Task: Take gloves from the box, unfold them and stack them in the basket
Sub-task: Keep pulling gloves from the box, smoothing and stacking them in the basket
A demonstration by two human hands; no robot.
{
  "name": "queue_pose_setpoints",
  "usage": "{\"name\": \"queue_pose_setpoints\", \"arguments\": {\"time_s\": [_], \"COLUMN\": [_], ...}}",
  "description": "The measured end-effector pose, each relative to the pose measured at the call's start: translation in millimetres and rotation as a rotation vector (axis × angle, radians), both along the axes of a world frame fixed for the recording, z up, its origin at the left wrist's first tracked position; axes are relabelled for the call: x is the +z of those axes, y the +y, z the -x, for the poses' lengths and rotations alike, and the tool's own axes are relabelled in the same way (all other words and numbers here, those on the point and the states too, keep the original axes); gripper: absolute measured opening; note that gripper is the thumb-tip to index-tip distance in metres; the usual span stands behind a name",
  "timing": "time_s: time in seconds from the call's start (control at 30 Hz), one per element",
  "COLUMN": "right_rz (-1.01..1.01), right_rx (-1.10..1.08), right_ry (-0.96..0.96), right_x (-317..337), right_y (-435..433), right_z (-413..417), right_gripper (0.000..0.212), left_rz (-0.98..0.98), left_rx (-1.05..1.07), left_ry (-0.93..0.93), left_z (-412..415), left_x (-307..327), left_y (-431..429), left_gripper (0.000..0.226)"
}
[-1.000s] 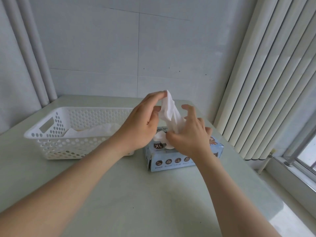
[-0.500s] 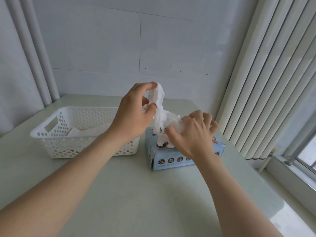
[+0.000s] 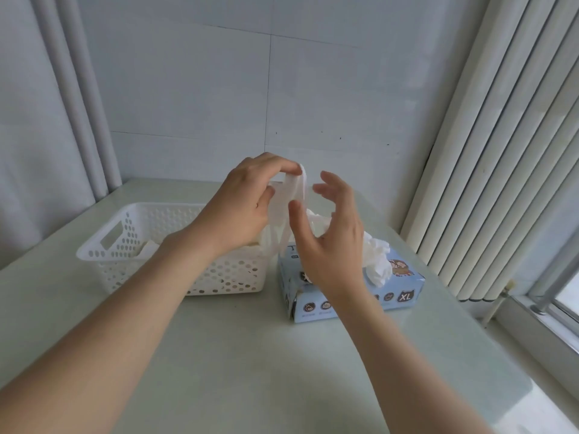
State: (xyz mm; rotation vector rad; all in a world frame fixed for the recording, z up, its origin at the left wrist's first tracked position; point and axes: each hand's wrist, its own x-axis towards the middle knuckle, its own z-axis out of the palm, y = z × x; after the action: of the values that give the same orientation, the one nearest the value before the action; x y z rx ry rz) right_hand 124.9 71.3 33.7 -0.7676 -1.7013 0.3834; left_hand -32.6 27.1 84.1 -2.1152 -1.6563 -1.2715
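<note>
My left hand (image 3: pixel 247 208) pinches the top of a white glove (image 3: pixel 289 198), which hangs down between my hands above the gap between basket and box. My right hand (image 3: pixel 329 236) is just right of the glove with fingers spread and loosely curved, holding nothing. Below it stands the light blue glove box (image 3: pixel 398 296) marked XL, with crumpled white gloves (image 3: pixel 377 261) bulging from its top opening. The white perforated basket (image 3: pixel 125 245) sits left of the box with white gloves (image 3: pixel 147 249) lying inside, partly hidden by my left forearm.
Everything stands on a pale green table (image 3: pixel 250 355) against a white wall. White vertical blinds (image 3: pixel 501 151) hang at the right, with a window sill (image 3: pixel 548 324) below them. A curtain (image 3: pixel 62 104) hangs at the back left.
My left hand has pulled the glove free of the box and up toward the basket side. My right hand let go of the gloves at the box opening and rose, opening its fingers.
</note>
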Motion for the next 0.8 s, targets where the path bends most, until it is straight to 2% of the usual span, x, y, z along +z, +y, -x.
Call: {"name": "queue_pose_setpoints", "arguments": {"time_s": [0.1,0.13,0.2,0.23,0.3,0.43,0.57,0.7,0.8], "right_rz": [0.089,0.108,0.119,0.132,0.168,0.236,0.344,0.5,0.504], "right_rx": [0.043,0.045,0.033,0.029,0.049,0.168,0.212,0.201,0.194], "right_ry": [0.034,0.026,0.018,0.023,0.049,0.143,0.186,0.081,-0.068], "right_x": [15.9,22.0,33.6,39.0,48.1,57.4,61.2,60.8,54.6], "right_y": [0.6,1.9,5.6,6.7,8.8,12.7,18.1,27.5,37.1], "right_z": [17.3,23.2,32.8,37.2,46.7,58.0,64.5,68.3,71.9], "right_gripper": [0.053,0.044,0.012,0.015,0.035,0.028,0.027,0.037,0.039], "left_rz": [-0.008,-0.016,-0.042,-0.057,-0.086,-0.127,-0.103,-0.026,0.001], "left_rx": [0.005,0.007,0.011,0.013,0.03,0.203,0.36,0.381,0.438], "left_ry": [0.041,0.048,0.047,0.036,-0.015,-0.101,-0.244,-0.48,-0.532], "left_z": [7.2,10.3,16.7,19.8,29.9,52.1,60.3,59.0,62.5], "left_x": [4.4,6.7,10.8,12.7,15.6,17.3,21.9,24.5,21.0], "left_y": [-1.7,-2.7,-5.3,-6.9,-9.0,-8.9,-11.4,-9.1,-6.6], "left_gripper": [0.048,0.049,0.052,0.052,0.045,0.04,0.021,0.019,0.024]}}
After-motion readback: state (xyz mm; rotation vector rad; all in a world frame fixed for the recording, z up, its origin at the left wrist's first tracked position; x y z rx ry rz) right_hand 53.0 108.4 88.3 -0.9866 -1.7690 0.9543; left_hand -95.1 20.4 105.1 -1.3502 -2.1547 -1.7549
